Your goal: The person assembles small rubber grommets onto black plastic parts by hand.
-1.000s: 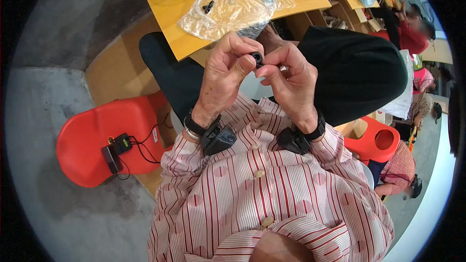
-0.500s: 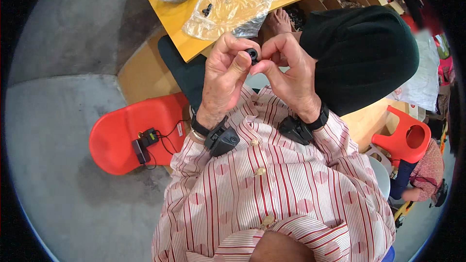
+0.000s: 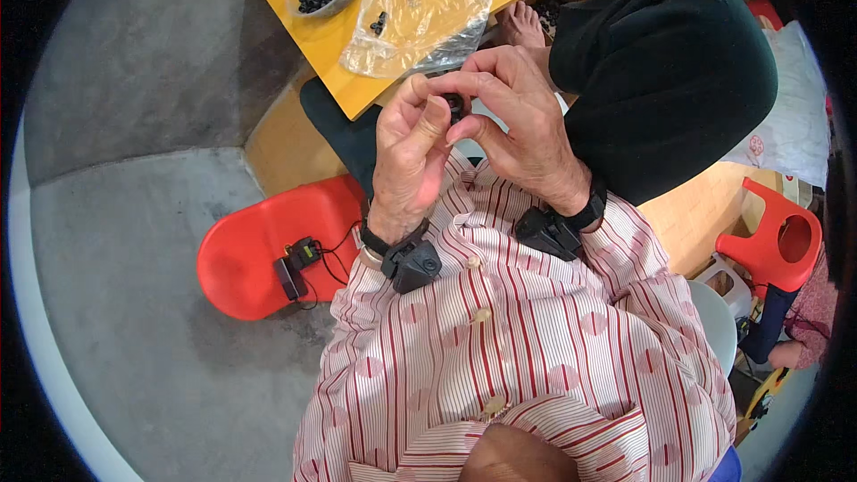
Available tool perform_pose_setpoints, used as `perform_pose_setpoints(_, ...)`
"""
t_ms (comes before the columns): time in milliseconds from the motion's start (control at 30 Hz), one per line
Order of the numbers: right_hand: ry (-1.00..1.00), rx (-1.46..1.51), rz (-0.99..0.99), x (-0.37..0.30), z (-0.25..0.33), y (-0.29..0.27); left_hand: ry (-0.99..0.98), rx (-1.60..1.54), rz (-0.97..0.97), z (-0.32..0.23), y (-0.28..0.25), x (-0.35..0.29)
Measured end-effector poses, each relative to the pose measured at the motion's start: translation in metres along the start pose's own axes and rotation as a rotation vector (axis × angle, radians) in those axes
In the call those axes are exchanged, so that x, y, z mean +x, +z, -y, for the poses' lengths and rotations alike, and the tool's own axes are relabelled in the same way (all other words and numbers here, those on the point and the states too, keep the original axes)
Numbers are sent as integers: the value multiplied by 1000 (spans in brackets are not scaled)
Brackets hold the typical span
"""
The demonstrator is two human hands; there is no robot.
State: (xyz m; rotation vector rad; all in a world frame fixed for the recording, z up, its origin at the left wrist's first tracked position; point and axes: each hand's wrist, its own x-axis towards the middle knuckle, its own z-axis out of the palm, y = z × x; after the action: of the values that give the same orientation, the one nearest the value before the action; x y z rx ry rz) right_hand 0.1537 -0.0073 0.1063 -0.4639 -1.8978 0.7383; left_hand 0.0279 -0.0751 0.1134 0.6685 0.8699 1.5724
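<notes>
Above my lap, both hands are close together around a small round black part with a hole in its middle. My left hand pinches it between thumb and fingers. My right hand is closed on it from the other side, its thumb below and its forefinger bent over the top. The fingers hide much of the part. Past my hands, a clear plastic bag lies on a yellow table, with a few small black pieces and several small metallic bits on it.
A clear bowl of black round parts stands at the table's far left. A red chair to my left carries a black device with cables. At right are a red stool, a white sack and another person's sleeve.
My right hand has shifted slightly up and left, its forefinger now reaching over the black part toward my left fingers. The whole view has turned slightly.
</notes>
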Motion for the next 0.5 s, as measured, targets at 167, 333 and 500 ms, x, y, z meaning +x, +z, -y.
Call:
perform_pose_setpoints(167, -15, -39, 20, -3, -3, 2, -6, -32, -14, 1, -4, 1)
perform_pose_setpoints(333, -28, -81, 36, -4, -5, 5, -11, -93, -23, 8, -11, 3)
perform_pose_setpoints(500, -5, -101, 35, -6, -9, 10, -16, -110, -18, 15, -13, 5)
